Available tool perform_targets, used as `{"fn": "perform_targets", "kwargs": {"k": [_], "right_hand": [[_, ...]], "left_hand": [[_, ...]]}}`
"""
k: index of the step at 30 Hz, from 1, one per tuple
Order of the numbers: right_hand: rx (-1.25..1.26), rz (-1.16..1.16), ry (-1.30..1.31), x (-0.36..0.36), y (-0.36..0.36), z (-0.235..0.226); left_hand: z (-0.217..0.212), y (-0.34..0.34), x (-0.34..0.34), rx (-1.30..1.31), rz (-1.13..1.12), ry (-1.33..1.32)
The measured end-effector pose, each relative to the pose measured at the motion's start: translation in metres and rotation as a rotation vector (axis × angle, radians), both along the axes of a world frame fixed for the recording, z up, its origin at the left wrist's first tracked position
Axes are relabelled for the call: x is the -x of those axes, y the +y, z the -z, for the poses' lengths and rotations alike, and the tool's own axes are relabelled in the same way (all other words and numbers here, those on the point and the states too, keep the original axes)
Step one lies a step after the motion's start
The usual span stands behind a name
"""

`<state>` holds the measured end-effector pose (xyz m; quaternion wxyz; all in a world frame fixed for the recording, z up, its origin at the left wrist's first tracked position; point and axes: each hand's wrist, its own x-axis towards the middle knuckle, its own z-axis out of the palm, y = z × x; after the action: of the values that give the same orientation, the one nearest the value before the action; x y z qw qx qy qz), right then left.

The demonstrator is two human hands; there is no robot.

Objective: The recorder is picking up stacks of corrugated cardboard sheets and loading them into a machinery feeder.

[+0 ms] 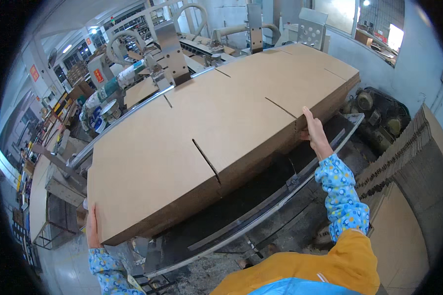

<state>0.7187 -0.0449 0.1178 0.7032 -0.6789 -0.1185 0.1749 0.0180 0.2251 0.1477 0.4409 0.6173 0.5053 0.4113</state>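
A thick stack of brown slotted cardboard sheets [241,113] lies across a dark machine table in front of me. Its top sheet has several narrow cut slots. My left hand [92,228] rests flat against the stack's left end near the front corner, fingers stretched upward and partly hidden by the cardboard. Along the near edge, right of the middle, my right hand [316,135] grips the stack beside a slot. Its thumb reaches up to the top edge, and the other fingers bend against the side. Both forearms wear blue patterned sleeve covers.
Metal uprights of a machine [172,51] stand along the stack's far side. A greasy motor unit [376,110] sits right of the table, near a leaning pile of cut cardboard [413,162]. Buckets [110,111] and a long worktable [38,206] are at the left.
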Motion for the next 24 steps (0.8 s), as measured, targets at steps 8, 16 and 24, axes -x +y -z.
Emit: {"fn": "perform_targets", "kwargs": {"k": [8,16,24], "right_hand": [[0.256,-0.034,-0.097,-0.005,0.012,-0.007],[0.102,0.086,-0.219,-0.025,0.027,0.023],[0.104,0.087,-0.264,-0.032,0.03,0.041]], "left_hand": [[0.008,0.043,-0.005,0.255,0.009,-0.075],[0.0,0.029,-0.011,0.194,-0.029,0.004],[0.008,0.041,-0.001,-0.124,0.046,0.12]]}}
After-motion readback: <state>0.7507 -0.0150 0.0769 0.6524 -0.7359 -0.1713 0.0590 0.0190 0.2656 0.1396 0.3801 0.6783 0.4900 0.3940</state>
